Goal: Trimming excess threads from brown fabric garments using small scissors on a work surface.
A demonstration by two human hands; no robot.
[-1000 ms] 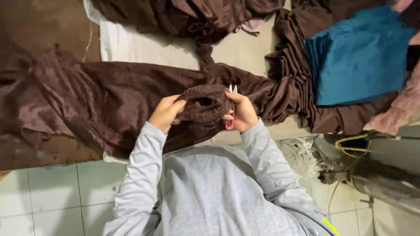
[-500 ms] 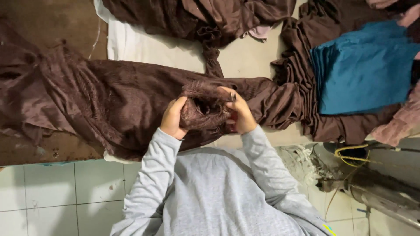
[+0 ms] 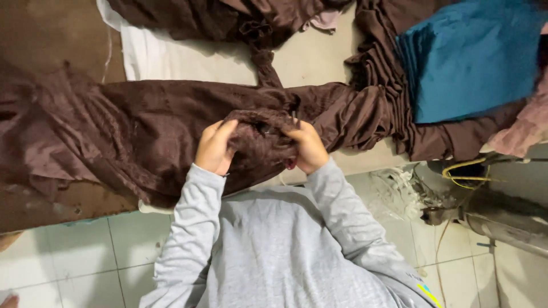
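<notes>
While a long brown garment (image 3: 142, 125) sprawls across most of the work table (image 3: 319, 57), its creased cloth runs from the far left edge to the bunched folds at the right, where it passes under a stack of folded teal fabric (image 3: 468, 57). More brown cloth (image 3: 228, 17) lies heaped along the top of the table, over a strip of white fabric (image 3: 154, 57). Pale floor tiles (image 3: 68, 256) show below the table edge, and a metal machine part with yellow wire (image 3: 474, 171) sits at the lower right, beside a tuft of loose threads (image 3: 394, 191). The person's grey sleeves reach up from the bottom of the view. A gathered bundle of the brown garment rises between the two hands at the near edge of the table. The left hand (image 3: 214, 148) is curled shut on the bundle's left side, fingers pressed into the cloth. The right hand (image 3: 308, 148) pinches the bundle's right side, with a small red-handled tool (image 3: 292, 163) tucked in its grasp, its thin metal tip poking up above the fingers.
</notes>
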